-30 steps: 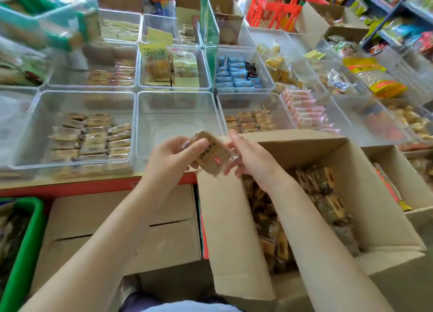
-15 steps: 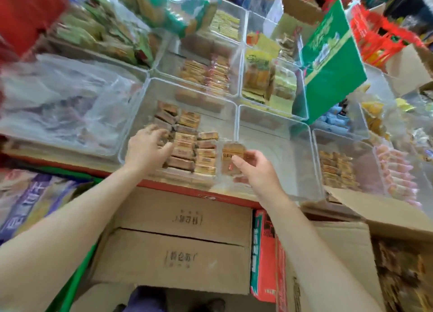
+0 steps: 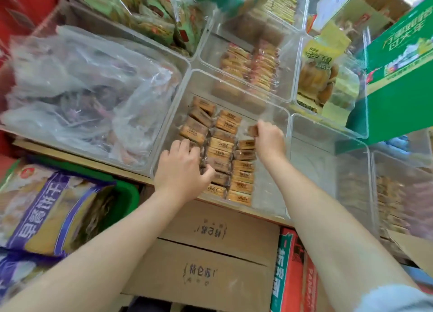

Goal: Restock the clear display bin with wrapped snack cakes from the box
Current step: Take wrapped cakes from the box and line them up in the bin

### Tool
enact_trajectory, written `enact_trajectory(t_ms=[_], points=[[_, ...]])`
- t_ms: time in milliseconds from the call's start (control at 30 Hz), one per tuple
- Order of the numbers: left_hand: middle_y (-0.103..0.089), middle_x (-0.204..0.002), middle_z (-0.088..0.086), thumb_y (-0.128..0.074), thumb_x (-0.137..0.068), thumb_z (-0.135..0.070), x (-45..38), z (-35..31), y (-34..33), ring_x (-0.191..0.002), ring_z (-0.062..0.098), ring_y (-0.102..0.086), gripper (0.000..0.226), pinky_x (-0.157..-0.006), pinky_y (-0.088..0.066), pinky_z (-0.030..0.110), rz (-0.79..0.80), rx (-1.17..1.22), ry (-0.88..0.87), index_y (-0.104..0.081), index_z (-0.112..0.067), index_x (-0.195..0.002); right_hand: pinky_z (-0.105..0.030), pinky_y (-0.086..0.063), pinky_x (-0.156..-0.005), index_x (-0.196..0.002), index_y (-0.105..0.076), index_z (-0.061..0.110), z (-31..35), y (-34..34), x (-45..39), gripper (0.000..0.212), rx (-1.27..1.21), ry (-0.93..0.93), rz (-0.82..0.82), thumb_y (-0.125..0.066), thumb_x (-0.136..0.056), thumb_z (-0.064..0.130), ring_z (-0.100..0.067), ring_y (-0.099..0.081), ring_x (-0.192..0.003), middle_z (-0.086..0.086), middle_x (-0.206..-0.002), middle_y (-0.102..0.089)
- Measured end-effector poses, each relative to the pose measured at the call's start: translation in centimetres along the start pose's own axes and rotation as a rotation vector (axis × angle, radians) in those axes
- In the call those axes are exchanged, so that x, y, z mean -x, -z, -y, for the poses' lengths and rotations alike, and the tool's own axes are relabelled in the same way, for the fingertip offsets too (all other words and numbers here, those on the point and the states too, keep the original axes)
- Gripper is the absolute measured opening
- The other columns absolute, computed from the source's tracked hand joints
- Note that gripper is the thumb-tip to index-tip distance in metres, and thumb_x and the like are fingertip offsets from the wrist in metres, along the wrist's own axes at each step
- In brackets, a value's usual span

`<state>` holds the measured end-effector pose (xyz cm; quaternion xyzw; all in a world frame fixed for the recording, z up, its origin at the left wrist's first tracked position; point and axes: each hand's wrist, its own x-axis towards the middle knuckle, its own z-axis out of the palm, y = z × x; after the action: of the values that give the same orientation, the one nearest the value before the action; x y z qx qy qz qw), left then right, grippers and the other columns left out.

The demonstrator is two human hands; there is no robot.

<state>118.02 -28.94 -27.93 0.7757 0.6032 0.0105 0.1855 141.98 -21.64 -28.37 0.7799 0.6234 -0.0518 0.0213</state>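
Pinching one wrapped snack cake [image 3: 251,130] between thumb and fingertips, the right hand [image 3: 269,140] hangs over the far end of the rightmost row inside the clear display bin [image 3: 269,105]. The left hand [image 3: 181,168] lies curled on the cakes at the near left of the same bin, thumb hooked round the end of one of them; I cannot tell whether it truly holds that cake or only steadies the pile.

To do this step well, I would lower the cake flat at the head of the short right row, wrapper aligned with the stacked cakes [image 3: 243,168] below it, and let go only once it sits level. The left grip should keep the middle row from sliding sideways.

Around the bin: a bin of loose plastic bags [image 3: 77,86] to the left, a bin of orange-wrapped biscuits [image 3: 253,65] behind, an empty-looking clear bin [image 3: 328,161] to the right. A green carton [image 3: 398,61] leans over the right side. Closed cardboard boxes [image 3: 210,248] sit below the desk edge. The supply box shows only as a flap [image 3: 414,248] at lower right, so each reach back means a turn.
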Motion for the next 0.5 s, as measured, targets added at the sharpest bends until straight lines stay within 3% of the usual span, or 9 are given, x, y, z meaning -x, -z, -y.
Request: enact_trajectory(t_ms=[67, 167, 300, 367, 500], points=[[-0.058, -0.132, 0.01, -0.039, -0.09, -0.056, -0.2, 0.1, 0.0, -0.124, 0.028, -0.049, 0.059, -0.087, -0.046, 0.04, -0.002, -0.014, -0.008, -0.063, -0.014, -0.123, -0.037, -0.04, -0.081, -0.111, -0.059, 0.008, 0.4, -0.3, -0.7, 0.023, 0.117, 0.045, 0.098, -0.046, -0.094, -0.002, -0.035, -0.059, -0.103, -0.015, -0.112, -0.065], [-0.059, -0.131, 0.01, -0.04, -0.09, -0.056, -0.2, 0.2, 0.0, -0.123, 0.028, -0.049, 0.058, -0.086, -0.047, 0.04, 0.007, -0.011, -0.006, -0.064, -0.013, -0.122, -0.034, -0.041, -0.075, -0.113, -0.06, 0.012, 0.9, -0.2, -2.1, 0.03, 0.004, -0.011, 0.27, -0.045, -0.092, -0.002, -0.032, -0.058, -0.098, -0.012, -0.114, -0.066], [-0.06, -0.13, 0.009, -0.034, -0.088, -0.057, -0.2, 0.1, -0.1, -0.122, 0.028, -0.05, 0.062, -0.084, -0.049, 0.039, 0.003, 0.0, -0.006, -0.064, -0.014, -0.121, -0.038, -0.048, -0.089, -0.13, -0.053, 0.015, 0.8, -0.5, -2.4, 0.038, -0.058, -0.047, 0.556, -0.044, -0.096, 0.026, -0.033, -0.057, -0.111, -0.013, -0.129, -0.061], [-0.061, -0.131, 0.01, -0.035, -0.087, -0.056, -0.3, 0.1, -0.2, -0.123, 0.028, -0.051, 0.062, -0.083, -0.049, 0.039, -0.006, 0.012, 0.001, -0.065, -0.013, -0.121, -0.043, -0.042, -0.101, -0.14, -0.047, 0.012, 0.9, -1.2, -1.9, 0.048, -0.048, -0.057, 0.524, -0.036, -0.1, 0.036, -0.036, -0.052, -0.122, -0.017, -0.138, -0.054], [-0.063, -0.128, 0.011, -0.033, -0.085, -0.056, -0.2, 0.0, -0.2, -0.121, 0.029, -0.053, 0.064, -0.081, -0.05, 0.04, -0.007, 0.014, 0.008, -0.068, -0.012, -0.118, -0.043, -0.035, -0.105, -0.145, -0.042, 0.008, 1.8, -2.9, -0.7, 0.056, 0.109, -0.072, 0.352, -0.031, -0.1, 0.04, -0.034, -0.047, -0.129, -0.019, -0.141, -0.053]])
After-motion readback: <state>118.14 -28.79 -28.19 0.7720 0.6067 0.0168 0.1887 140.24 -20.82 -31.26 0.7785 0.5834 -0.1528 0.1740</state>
